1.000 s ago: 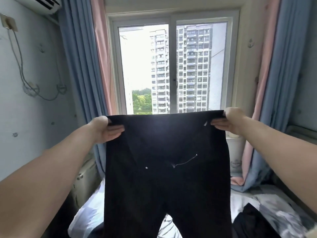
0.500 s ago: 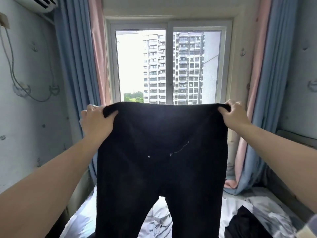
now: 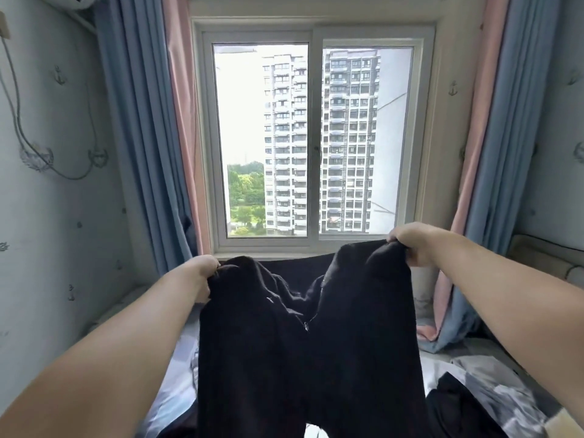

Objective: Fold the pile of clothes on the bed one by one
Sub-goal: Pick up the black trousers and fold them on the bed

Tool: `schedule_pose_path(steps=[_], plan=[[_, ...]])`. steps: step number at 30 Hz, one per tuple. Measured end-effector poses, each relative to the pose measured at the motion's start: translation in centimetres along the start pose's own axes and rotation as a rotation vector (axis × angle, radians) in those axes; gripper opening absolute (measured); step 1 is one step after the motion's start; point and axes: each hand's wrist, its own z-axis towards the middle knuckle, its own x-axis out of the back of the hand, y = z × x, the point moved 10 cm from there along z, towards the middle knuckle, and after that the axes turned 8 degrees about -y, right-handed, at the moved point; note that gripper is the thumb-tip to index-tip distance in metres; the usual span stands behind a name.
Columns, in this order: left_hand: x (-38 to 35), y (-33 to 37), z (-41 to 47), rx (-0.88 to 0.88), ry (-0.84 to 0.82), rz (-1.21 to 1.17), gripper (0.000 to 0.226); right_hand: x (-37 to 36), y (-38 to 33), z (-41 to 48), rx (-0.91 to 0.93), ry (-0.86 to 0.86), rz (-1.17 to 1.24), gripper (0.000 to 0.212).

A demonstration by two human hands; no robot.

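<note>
A pair of black trousers (image 3: 309, 352) hangs in the air in front of me, below the window. My left hand (image 3: 202, 276) grips the left end of the waistband and my right hand (image 3: 410, 245) grips the right end, a little higher. The waistband sags slack in the middle, and the open zip shows there. Both legs hang down past the bottom of the view. The bed (image 3: 172, 403) with light patterned bedding lies underneath. Another dark garment (image 3: 458, 409) lies on the bed at the lower right.
A window (image 3: 316, 140) with blue and pink curtains (image 3: 145, 137) faces me. Walls stand close on both sides, with a cable (image 3: 41, 156) on the left wall. Crumpled grey and white fabric (image 3: 505, 384) lies on the bed at the right.
Both hands have come lower with the trousers. The waistband, stretched taut before, now sags in the middle.
</note>
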Motion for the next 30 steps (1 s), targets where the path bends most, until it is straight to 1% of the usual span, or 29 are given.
schedule_pose_path(steps=[3,5,7,9,12,14,15,17,18,19,20,21,23,24,25,26,27,28,29,30], plan=[[-2.0,0.7,0.3,-0.087,-0.019,-0.248,0.037,-2.0,-1.3,-1.2,0.080,-0.085,0.119,0.019],[-3.8,2.1,-0.6,-0.167,-0.038,-0.381,0.035,-3.5,-2.7,-2.3,0.146,-0.143,0.126,0.015],[-5.9,3.8,-2.3,-0.256,-0.059,-0.431,0.030,-5.3,-4.4,-3.8,0.225,-0.204,0.139,0.013],[-8.0,5.5,-4.2,-0.341,-0.091,-0.508,0.026,-7.0,-6.3,-5.3,0.325,-0.270,0.137,0.020],[-11.8,7.7,-7.9,-0.461,-0.230,-0.596,0.022,-9.2,-9.0,-8.1,0.473,-0.345,0.077,0.023],[-14.3,8.7,-10.4,-0.538,-0.365,-0.548,0.021,-9.9,-10.1,-9.6,0.550,-0.326,0.025,0.024],[-15.3,9.0,-11.3,-0.584,-0.425,-0.486,0.023,-10.0,-10.6,-10.2,0.583,-0.297,0.003,0.024],[-16.5,9.0,-12.2,-0.671,-0.512,-0.316,0.047,-9.6,-11.3,-11.3,0.642,-0.219,-0.033,0.022],[-17.0,8.9,-12.6,-0.707,-0.543,-0.215,0.055,-9.3,-11.6,-11.8,0.667,-0.177,-0.056,0.019],[-17.4,8.8,-12.9,-0.744,-0.553,-0.108,0.055,-9.0,-11.9,-12.2,0.691,-0.139,-0.081,0.017],[-17.8,8.7,-13.0,-0.776,-0.537,-0.028,0.051,-8.9,-12.1,-12.5,0.716,-0.114,-0.113,0.015],[-17.7,8.6,-12.7,-0.794,-0.473,0.010,0.044,-9.1,-12.1,-12.8,0.739,-0.105,-0.149,0.013],[-16.6,8.3,-11.8,-0.790,-0.304,-0.014,0.029,-10.1,-11.4,-13.0,0.762,-0.114,-0.217,0.013],[-16.1,8.0,-11.2,-0.768,-0.254,-0.043,0.023,-10.5,-10.7,-12.8,0.765,-0.124,-0.233,0.012],[-15.7,7.5,-10.6,-0.734,-0.237,-0.077,0.020,-10.4,-9.8,-12.5,0.775,-0.117,-0.229,0.010],[-15.4,7.0,-10.0,-0.693,-0.240,-0.117,0.019,-9.6,-8.9,-11.9,0.790,-0.069,-0.210,0.011],[-15.0,6.5,-9.5,-0.661,-0.254,-0.167,0.019,-8.1,-7.6,-10.9,0.792,0.022,-0.187,0.020],[-14.6,6.2,-9.1,-0.639,-0.271,-0.223,0.018,-6.5,-6.0,-9.7,0.755,0.115,-0.149,0.036],[-14.2,6.0,-8.9,-0.622,-0.292,-0.278,0.017,-5.0,-3.6,-8.2,0.664,0.170,-0.084,0.057],[-13.9,6.0,-8.8,-0.604,-0.321,-0.329,0.017,-4.3,-0.8,-6.7,0.528,0.158,0.006,0.083]])
